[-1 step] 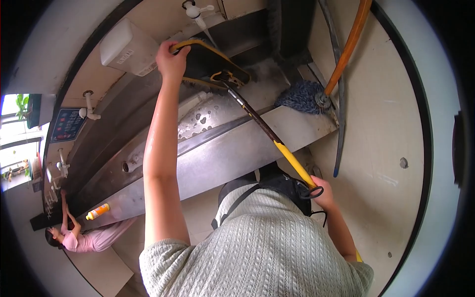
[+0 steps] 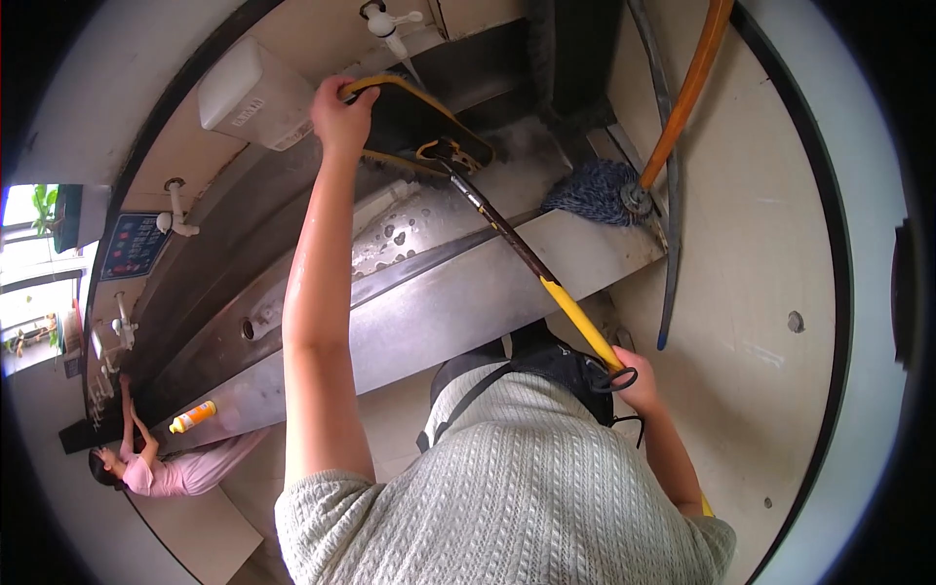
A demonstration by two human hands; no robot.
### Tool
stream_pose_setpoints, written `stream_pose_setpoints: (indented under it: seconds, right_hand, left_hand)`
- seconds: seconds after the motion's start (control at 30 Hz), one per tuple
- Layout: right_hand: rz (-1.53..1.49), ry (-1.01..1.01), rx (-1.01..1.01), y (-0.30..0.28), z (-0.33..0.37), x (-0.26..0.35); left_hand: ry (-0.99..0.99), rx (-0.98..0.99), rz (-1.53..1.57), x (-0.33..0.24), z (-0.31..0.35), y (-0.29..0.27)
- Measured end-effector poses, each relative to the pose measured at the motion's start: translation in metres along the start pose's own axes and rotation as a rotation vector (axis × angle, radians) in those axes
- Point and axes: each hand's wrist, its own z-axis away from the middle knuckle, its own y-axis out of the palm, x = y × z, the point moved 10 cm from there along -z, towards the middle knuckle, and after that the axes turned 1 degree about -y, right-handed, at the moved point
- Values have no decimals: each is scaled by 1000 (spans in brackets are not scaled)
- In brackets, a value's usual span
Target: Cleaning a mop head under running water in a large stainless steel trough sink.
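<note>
My left hand (image 2: 343, 115) is raised over the metal trough sink (image 2: 458, 302), its fingers closed on the yellow-rimmed edge of a flat mop's head. The dark underside or back of that mop head (image 2: 405, 122) tilts over the trough's far end, below a white tap (image 2: 390, 27). From its middle the black and yellow handle (image 2: 575, 317) slants down to the right. My right hand (image 2: 639, 382) is wrapped round the yellow part of the handle, near a black loop, beside my right hip. Part of that hand's grip is hidden.
A blue-grey string mop (image 2: 600, 190) with an orange pole rests at the trough's right end, beside a dark hose (image 2: 670, 244). A white box (image 2: 255, 96) hangs on the wall. Far left, an orange bottle (image 2: 193, 417) stands on the ledge near another person (image 2: 161, 473) at the trough.
</note>
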Motion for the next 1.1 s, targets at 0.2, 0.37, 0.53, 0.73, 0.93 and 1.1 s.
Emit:
stream_pose_setpoints:
  seconds: [0.2,0.37,0.53,0.73,0.93,1.1]
  right_hand:
    - [-35,4,25,-2,-5,2]
    - [-9,10,33,-6,-9,1]
    - [-87,24,81,0,-11,-8]
    - [-220,91,130,18,-9,-55]
    - [-199,45,137,39,-12,-110]
    - [-219,-40,62,63,-24,-156]
  left_hand:
    - [18,62,-107,-6,-26,32]
    - [45,65,-150,-17,-24,40]
    - [47,75,-98,-27,-22,40]
    - [220,8,-214,-73,-3,45]
    - [326,29,-221,-98,6,62]
    - [340,56,-225,-111,12,71]
